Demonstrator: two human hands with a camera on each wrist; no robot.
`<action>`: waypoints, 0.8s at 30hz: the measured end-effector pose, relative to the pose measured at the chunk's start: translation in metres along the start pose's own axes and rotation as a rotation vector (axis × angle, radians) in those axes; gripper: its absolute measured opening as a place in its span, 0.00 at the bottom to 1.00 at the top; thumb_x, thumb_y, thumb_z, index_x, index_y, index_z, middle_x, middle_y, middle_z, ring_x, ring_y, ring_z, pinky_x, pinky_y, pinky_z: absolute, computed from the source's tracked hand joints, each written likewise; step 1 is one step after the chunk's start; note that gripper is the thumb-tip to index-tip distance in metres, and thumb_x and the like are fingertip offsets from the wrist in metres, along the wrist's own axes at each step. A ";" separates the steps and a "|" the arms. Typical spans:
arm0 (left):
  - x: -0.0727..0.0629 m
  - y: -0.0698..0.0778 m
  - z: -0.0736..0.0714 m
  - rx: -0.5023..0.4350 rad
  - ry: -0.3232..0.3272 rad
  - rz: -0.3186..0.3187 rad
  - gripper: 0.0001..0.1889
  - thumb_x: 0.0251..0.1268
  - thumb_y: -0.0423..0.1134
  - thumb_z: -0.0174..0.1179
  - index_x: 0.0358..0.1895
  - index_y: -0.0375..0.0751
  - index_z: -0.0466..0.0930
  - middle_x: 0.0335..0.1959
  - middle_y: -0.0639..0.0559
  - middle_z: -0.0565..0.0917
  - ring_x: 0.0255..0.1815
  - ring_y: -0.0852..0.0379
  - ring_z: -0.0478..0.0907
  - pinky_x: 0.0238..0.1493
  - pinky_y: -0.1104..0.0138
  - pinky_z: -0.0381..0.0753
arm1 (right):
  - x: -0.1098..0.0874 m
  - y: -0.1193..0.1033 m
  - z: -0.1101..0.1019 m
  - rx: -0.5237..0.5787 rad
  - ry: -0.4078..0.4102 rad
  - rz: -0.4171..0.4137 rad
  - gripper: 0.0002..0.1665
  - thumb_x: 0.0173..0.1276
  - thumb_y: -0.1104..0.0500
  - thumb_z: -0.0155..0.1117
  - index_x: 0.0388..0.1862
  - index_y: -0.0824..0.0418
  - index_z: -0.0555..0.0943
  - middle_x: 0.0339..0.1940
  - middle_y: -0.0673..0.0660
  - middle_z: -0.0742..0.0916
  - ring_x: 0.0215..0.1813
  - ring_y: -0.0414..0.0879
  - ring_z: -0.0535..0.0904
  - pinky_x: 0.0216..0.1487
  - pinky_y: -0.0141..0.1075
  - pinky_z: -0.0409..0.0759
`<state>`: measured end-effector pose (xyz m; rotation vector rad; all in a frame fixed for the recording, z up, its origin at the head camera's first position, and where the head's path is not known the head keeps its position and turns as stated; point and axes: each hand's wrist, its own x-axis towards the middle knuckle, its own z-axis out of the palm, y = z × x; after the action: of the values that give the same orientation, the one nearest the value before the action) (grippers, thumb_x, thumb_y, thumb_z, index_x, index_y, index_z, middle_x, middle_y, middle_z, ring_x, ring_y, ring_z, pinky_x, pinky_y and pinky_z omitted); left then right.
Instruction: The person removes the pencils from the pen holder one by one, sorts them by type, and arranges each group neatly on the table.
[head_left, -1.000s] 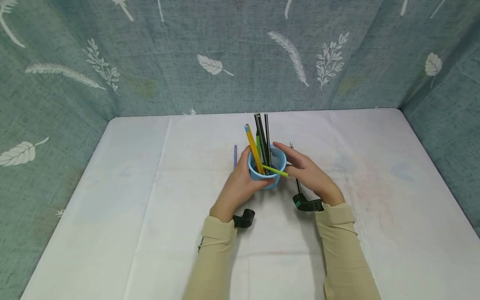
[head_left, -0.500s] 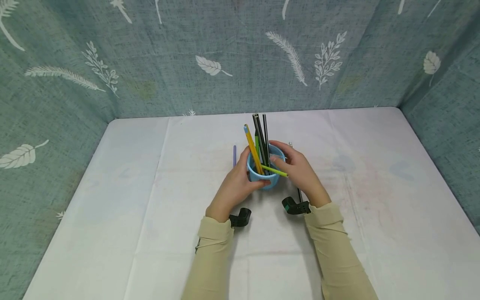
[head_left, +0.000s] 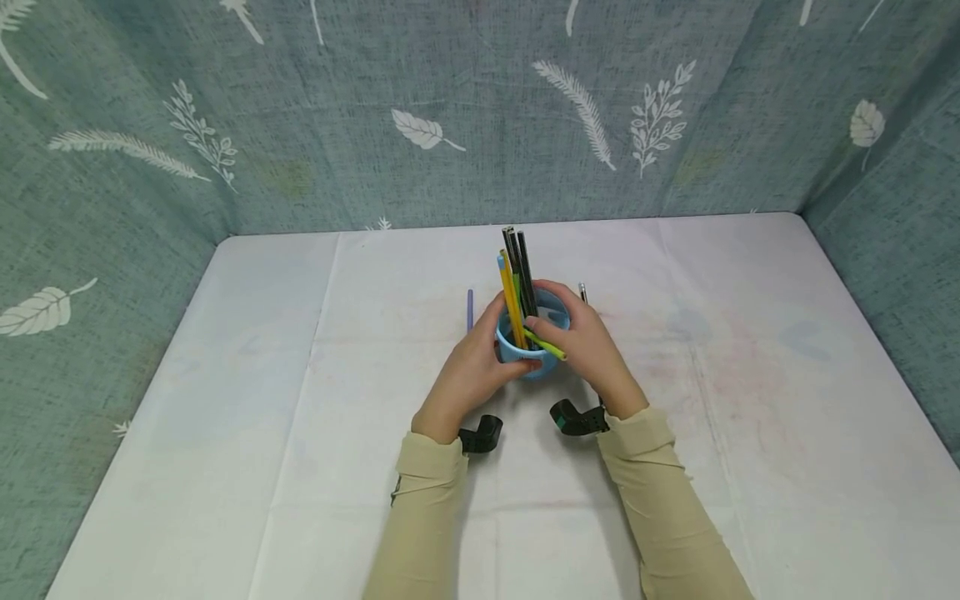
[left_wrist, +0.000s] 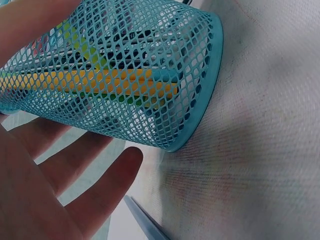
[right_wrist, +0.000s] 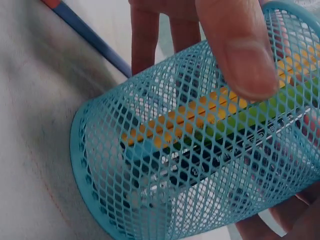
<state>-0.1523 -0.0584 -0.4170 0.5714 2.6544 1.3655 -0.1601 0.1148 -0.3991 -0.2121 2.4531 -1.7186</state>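
A light blue mesh pencil cup stands at mid-table with yellow pencils, black pencils and a bright green stick leaning over its rim. My left hand grips the cup from the left, thumb across the near wall. My right hand holds the cup's right side, fingers round the far side and thumb over the opening, against the pencils. Through the mesh in the right wrist view, the yellow pencils reach down near the cup's base rim. Right fingers show behind the cup.
A purple pencil lies on the white table, just left of the cup. A dark pencil with a pale end lies to the right, mostly hidden beneath my right hand. A green leaf-patterned curtain hangs behind the table.
My right hand has moved left onto the cup, its thumb coming over the opening. The pencils have shifted and bunched together, the green stick's outer end moving left. My left hand stays nearly still.
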 end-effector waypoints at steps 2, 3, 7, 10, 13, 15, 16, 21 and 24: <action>0.000 0.000 0.000 0.009 0.003 0.012 0.48 0.45 0.53 0.66 0.66 0.73 0.41 0.61 0.62 0.62 0.52 0.59 0.69 0.49 0.59 0.71 | 0.000 0.000 0.001 0.015 0.005 0.001 0.28 0.60 0.45 0.59 0.60 0.38 0.66 0.63 0.46 0.68 0.65 0.44 0.59 0.58 0.51 0.60; 0.000 0.000 0.000 0.016 0.006 0.018 0.47 0.46 0.53 0.66 0.66 0.72 0.42 0.61 0.62 0.62 0.52 0.59 0.69 0.49 0.60 0.71 | -0.001 0.000 0.001 0.015 0.010 0.001 0.28 0.60 0.44 0.59 0.60 0.39 0.67 0.62 0.46 0.69 0.64 0.45 0.60 0.58 0.51 0.61; -0.001 0.000 0.000 0.052 0.018 0.032 0.43 0.47 0.52 0.66 0.66 0.61 0.50 0.58 0.59 0.65 0.51 0.60 0.69 0.50 0.60 0.70 | 0.001 0.004 0.003 -0.009 0.038 -0.011 0.25 0.58 0.40 0.59 0.55 0.41 0.72 0.60 0.46 0.71 0.63 0.45 0.62 0.57 0.51 0.62; -0.001 0.001 0.000 0.085 0.021 0.009 0.40 0.47 0.51 0.66 0.64 0.54 0.54 0.54 0.56 0.68 0.52 0.59 0.69 0.51 0.60 0.69 | 0.001 0.004 0.003 -0.036 0.049 -0.022 0.23 0.58 0.40 0.58 0.51 0.44 0.75 0.59 0.45 0.73 0.63 0.44 0.63 0.58 0.51 0.61; -0.002 0.002 0.000 0.112 0.015 -0.030 0.41 0.47 0.51 0.66 0.64 0.51 0.54 0.54 0.54 0.70 0.53 0.57 0.69 0.52 0.60 0.69 | 0.001 0.004 0.003 -0.066 0.041 -0.023 0.23 0.58 0.39 0.58 0.50 0.45 0.77 0.58 0.44 0.73 0.62 0.44 0.63 0.58 0.51 0.62; -0.002 0.003 0.000 0.122 0.010 -0.048 0.42 0.47 0.52 0.66 0.66 0.51 0.54 0.57 0.54 0.69 0.55 0.56 0.68 0.53 0.59 0.68 | 0.001 0.003 0.002 -0.087 0.033 -0.020 0.23 0.58 0.39 0.58 0.50 0.46 0.77 0.57 0.44 0.73 0.62 0.45 0.64 0.57 0.50 0.62; -0.002 0.003 0.000 0.121 0.008 -0.057 0.42 0.47 0.52 0.66 0.66 0.51 0.53 0.58 0.54 0.68 0.55 0.56 0.68 0.53 0.59 0.67 | 0.002 0.003 0.002 -0.097 0.032 -0.017 0.23 0.58 0.39 0.58 0.50 0.47 0.77 0.57 0.44 0.74 0.62 0.45 0.64 0.57 0.50 0.63; 0.000 0.003 0.000 0.106 0.005 -0.055 0.40 0.47 0.53 0.66 0.64 0.53 0.57 0.61 0.56 0.65 0.57 0.56 0.67 0.54 0.58 0.67 | 0.001 0.002 0.002 -0.106 0.043 -0.015 0.20 0.58 0.41 0.58 0.46 0.49 0.79 0.56 0.44 0.75 0.61 0.46 0.66 0.56 0.49 0.65; 0.001 0.003 0.000 0.096 -0.002 -0.040 0.41 0.46 0.54 0.66 0.65 0.57 0.56 0.62 0.57 0.64 0.56 0.56 0.67 0.53 0.58 0.68 | 0.001 0.002 0.002 -0.120 0.060 -0.025 0.20 0.59 0.41 0.59 0.45 0.49 0.80 0.57 0.45 0.74 0.61 0.46 0.65 0.56 0.49 0.65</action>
<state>-0.1526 -0.0562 -0.4150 0.5267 2.7260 1.2328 -0.1607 0.1137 -0.4013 -0.2079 2.6104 -1.6105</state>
